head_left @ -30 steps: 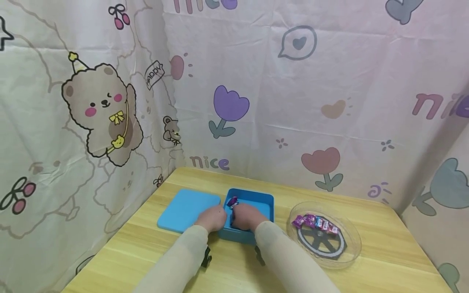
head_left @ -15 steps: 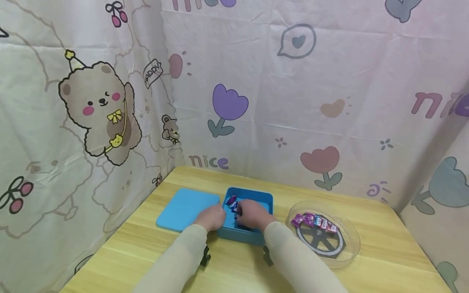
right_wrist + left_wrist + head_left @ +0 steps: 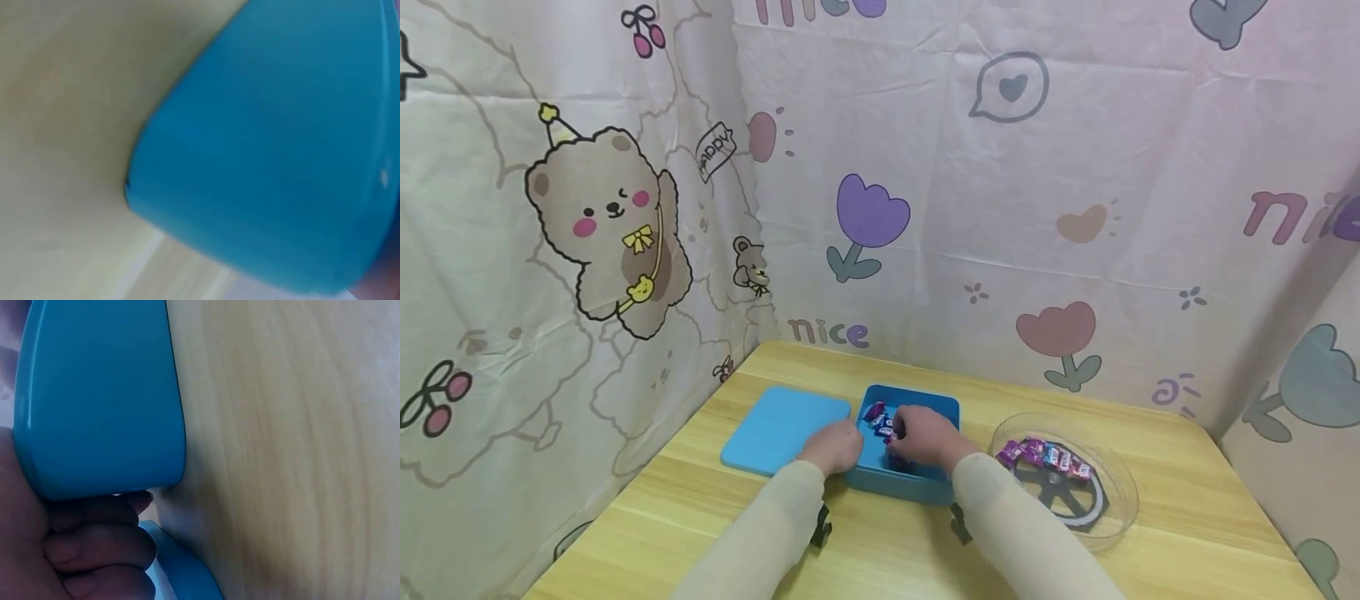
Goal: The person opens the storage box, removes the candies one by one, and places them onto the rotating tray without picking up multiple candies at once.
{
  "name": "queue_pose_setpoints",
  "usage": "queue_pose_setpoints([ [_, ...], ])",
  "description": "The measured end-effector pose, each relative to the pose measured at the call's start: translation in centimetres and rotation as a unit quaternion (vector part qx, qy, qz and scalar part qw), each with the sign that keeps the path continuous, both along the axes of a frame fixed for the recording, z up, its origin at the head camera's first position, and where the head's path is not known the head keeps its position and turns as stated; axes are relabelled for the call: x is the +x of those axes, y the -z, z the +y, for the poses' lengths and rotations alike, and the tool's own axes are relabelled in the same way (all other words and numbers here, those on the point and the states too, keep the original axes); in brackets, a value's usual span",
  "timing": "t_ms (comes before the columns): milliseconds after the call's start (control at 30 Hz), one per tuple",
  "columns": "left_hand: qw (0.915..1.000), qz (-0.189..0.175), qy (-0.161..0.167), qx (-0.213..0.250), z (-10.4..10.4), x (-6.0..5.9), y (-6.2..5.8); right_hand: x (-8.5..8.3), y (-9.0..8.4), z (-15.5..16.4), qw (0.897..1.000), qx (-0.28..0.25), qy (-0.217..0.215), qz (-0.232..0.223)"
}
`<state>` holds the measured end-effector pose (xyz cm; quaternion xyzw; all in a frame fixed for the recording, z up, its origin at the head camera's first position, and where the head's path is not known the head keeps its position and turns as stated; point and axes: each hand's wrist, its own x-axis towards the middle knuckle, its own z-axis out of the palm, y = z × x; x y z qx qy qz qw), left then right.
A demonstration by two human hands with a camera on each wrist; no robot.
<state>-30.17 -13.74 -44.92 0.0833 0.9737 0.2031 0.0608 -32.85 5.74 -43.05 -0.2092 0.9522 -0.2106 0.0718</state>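
right hand (image 3: 925, 435) sits in the blue box (image 3: 942, 407) mid-desk, fingers curled among sweets (image 3: 877, 414) — grip unclear. left hand (image 3: 835, 446) steadies its left wall. more sweets wait in the clear dish (image 3: 1116, 475) — work looks partway.

Bright, even light, soft shadows.
Head view sharp but bowed at its edges; right wrist view blurs the box (image 3: 269, 156) badly.
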Motion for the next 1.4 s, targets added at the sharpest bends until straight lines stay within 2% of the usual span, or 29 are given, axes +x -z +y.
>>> queue_pose_setpoints([
  [300,0.9998,-0.006,-0.012,0.013,0.1,0.1,-0.1,-0.5,-2.0,2.6,0.999,0.011,-0.009,0.037],
  [500,0.9992,-0.02,-0.029,0.019,0.2,-0.1,0.1,-0.8,-2.8,5.7,0.998,0.025,0.01,0.049],
  [633,0.9991,-0.023,-0.028,0.023,0.2,0.0,0.1,-1.3,-2.9,8.3,0.997,0.034,0.031,0.061],
  [967,0.9996,-0.017,-0.019,0.016,0.0,0.0,0.0,-2.3,-3.4,14.4,0.996,0.047,0.066,0.032],
  [1200,0.9995,-0.015,-0.02,0.019,-0.1,0.1,0.0,-1.9,-3.4,16.6,0.995,0.075,0.064,0.012],
  [1400,0.9997,-0.012,-0.016,0.011,0.0,0.2,-0.1,-1.7,-2.9,17.6,0.992,0.094,0.087,0.002],
])
